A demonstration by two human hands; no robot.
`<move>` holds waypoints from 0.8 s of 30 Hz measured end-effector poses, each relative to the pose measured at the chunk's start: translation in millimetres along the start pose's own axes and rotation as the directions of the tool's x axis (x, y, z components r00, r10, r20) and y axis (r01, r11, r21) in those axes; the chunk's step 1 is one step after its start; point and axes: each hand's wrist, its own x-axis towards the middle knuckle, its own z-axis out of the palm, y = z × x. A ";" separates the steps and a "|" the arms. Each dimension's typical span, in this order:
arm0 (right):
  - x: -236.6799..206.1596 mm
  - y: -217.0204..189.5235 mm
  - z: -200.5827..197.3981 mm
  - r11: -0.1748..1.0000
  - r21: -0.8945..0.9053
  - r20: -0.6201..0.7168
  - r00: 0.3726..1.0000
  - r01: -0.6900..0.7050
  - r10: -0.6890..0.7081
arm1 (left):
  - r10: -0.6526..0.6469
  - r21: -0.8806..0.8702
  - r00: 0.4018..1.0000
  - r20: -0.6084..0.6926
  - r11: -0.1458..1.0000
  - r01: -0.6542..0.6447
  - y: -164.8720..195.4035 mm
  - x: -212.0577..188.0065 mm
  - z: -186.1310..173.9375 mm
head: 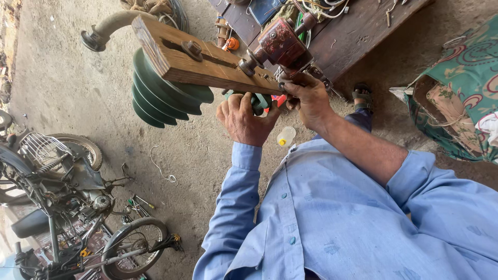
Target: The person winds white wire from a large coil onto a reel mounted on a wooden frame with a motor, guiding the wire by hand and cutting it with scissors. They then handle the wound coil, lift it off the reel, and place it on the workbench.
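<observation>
My left hand (243,118) curled shut around green handle (261,101), just under wooden plank (202,61). My right hand (307,98) closed on underside of red motor-like unit (282,44), fingers bent at plank's end; exact pinch hidden. Plank tilted, bolts through it, green ribbed pulley (161,98) hanging below. Small clear bottle (285,136) near my chest. Motorbike (67,207) well apart, on ground.
</observation>
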 end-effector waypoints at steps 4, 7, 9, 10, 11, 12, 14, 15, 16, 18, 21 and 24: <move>15.1 7.7 10.9 0.999 0.028 -0.015 0.999 0.039 -0.039 | -0.002 0.001 1.000 -0.005 1.000 0.002 -0.2 1.5 0.4; 22.2 14.9 21.7 0.987 0.092 -0.014 0.991 0.131 -0.131 | -0.009 0.021 1.000 -0.006 1.000 0.009 0.6 2.1 -0.3; 23.5 16.7 28.0 0.972 0.172 -0.026 0.988 0.157 -0.155 | -0.018 0.052 1.000 0.006 0.999 0.018 2.1 2.8 -2.0; 23.0 17.3 31.3 0.963 0.211 -0.033 0.986 0.165 -0.162 | -0.015 0.052 1.000 -0.010 0.999 0.015 3.3 2.7 -3.4; 23.6 16.7 34.8 0.967 0.208 -0.046 0.989 0.145 -0.138 | -0.011 0.053 0.999 -0.031 0.999 0.013 4.8 3.6 -4.5; 23.8 16.2 38.7 0.970 0.208 -0.061 0.992 0.124 -0.113 | -0.006 0.056 0.999 -0.049 0.998 0.009 5.8 4.5 -6.4; 24.3 14.6 46.4 0.975 0.193 -0.082 0.992 0.110 -0.096 | -0.039 0.035 0.999 -0.013 0.999 0.039 8.0 6.6 -10.0; 24.8 13.9 50.3 0.977 0.178 -0.086 0.991 0.116 -0.102 | -0.054 0.023 0.999 0.005 0.998 0.054 9.4 7.5 -11.3; 24.6 13.6 54.1 0.979 0.165 -0.091 0.990 0.121 -0.107 | -0.049 0.017 0.999 0.000 0.999 0.049 10.5 8.3 -12.6; 23.6 13.0 59.3 0.985 0.130 -0.125 0.987 0.113 -0.097 | -0.033 0.000 0.999 -0.010 0.999 0.033 12.4 10.3 -13.3; 22.5 14.8 63.9 0.987 0.141 -0.139 0.988 0.081 -0.061 | 0.009 -0.037 0.999 -0.039 0.999 -0.010 13.3 11.1 -12.4; 23.7 13.8 59.7 0.985 0.157 -0.146 0.988 0.068 -0.045 | 0.054 -0.018 0.995 -0.086 0.998 -0.056 13.3 11.5 -10.2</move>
